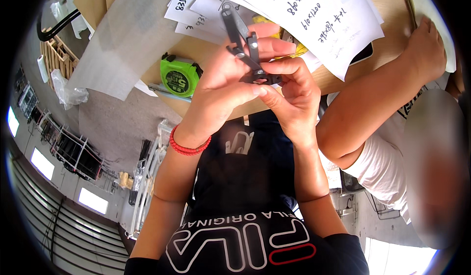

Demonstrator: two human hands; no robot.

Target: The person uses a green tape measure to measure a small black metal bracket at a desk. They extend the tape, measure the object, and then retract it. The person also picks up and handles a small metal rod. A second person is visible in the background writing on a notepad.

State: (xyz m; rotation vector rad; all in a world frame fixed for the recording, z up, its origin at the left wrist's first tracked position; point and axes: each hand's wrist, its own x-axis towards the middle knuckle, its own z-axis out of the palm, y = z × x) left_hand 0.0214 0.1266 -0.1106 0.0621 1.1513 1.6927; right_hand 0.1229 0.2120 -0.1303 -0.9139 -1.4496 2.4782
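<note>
Above the table edge, both my hands hold a dark grey metal hinged linkage (251,63) with riveted flat bars set at angles. My left hand (212,92), a red beaded bracelet on its wrist, has the palm turned up. Its fingers stretch behind the bars, and its thumb presses near the lower end. My right hand (300,96) pinches that lower end between thumb and fingers. The two thumb tips meet there and partly hide the piece. Left of my hands, a green tape measure (180,77) lies on the table.
Handwritten paper sheets (304,10) cover the table's far side, partly over a yellow object (300,48) and a dark flat device (364,54). At the right, another person's arm (375,101) rests by the table. A wooden pallet (59,52) stands on the floor at far left.
</note>
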